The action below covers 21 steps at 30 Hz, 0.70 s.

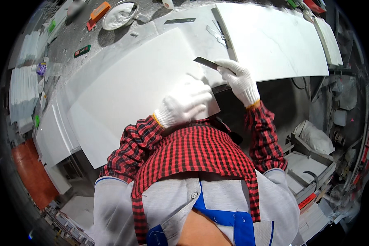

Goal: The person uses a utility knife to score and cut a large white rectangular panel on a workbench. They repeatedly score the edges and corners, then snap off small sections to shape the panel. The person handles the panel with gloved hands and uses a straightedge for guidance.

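My right hand (241, 83), in a white knit glove, grips a thin dark flat blade (206, 62). The blade points left above the white slab's right side, and I cannot tell if it touches anything. My left hand (180, 105), gloved alike, rests with fingers stretched over the near right corner of a large white slab (127, 82). Glare and slight blur soften the edges of that hand. The slab's near edge reaches my red and black checked apron (192, 147).
A second white slab (274, 41) lies to the right. Farther back are a metal strip (179, 21), a bowl of white paste (119, 15), an orange tool (99, 12) and a green and black object (82, 51). Stacked white pieces (25, 94) line the left; a wooden crate (307, 168) stands lower right.
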Tool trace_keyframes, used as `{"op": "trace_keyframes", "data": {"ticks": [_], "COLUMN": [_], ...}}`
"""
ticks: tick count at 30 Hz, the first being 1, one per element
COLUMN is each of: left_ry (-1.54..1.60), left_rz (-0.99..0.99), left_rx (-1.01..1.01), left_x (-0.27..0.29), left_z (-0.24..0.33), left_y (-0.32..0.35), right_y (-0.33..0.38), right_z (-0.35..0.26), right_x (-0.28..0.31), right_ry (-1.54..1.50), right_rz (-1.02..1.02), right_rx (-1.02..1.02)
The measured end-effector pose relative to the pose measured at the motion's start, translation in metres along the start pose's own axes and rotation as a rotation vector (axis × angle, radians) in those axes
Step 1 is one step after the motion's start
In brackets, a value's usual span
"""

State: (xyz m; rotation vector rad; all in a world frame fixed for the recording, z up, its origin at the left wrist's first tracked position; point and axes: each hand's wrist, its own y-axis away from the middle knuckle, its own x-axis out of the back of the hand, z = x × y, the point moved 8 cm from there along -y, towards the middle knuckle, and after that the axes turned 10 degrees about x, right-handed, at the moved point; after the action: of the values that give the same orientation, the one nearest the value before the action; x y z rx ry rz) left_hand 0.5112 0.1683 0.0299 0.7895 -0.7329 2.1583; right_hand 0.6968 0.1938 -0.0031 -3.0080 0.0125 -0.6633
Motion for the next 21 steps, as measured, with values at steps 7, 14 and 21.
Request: {"op": "trace_keyframes", "data": {"ticks": [7, 14, 21], "left_ry": [-0.440, -0.538, -0.517], "left_rz": [0.267, 0.156, 0.140], "left_rx": [0.468, 0.517, 0.412], "left_x": [0.038, 0.023, 0.025], "left_z": [-0.059, -0.072, -0.065], "left_y": [-0.004, -0.010, -0.013], "right_y": [-0.085, -0.109, -0.085], "right_z": [0.023, 0.017, 0.015], "right_x": [-0.025, -0.034, -0.032], "right_ry": [0.243, 0.349, 0.520], "right_rz": [-0.355, -0.520, -0.428], "right_rx": [0.167, 0.155, 0.452]}}
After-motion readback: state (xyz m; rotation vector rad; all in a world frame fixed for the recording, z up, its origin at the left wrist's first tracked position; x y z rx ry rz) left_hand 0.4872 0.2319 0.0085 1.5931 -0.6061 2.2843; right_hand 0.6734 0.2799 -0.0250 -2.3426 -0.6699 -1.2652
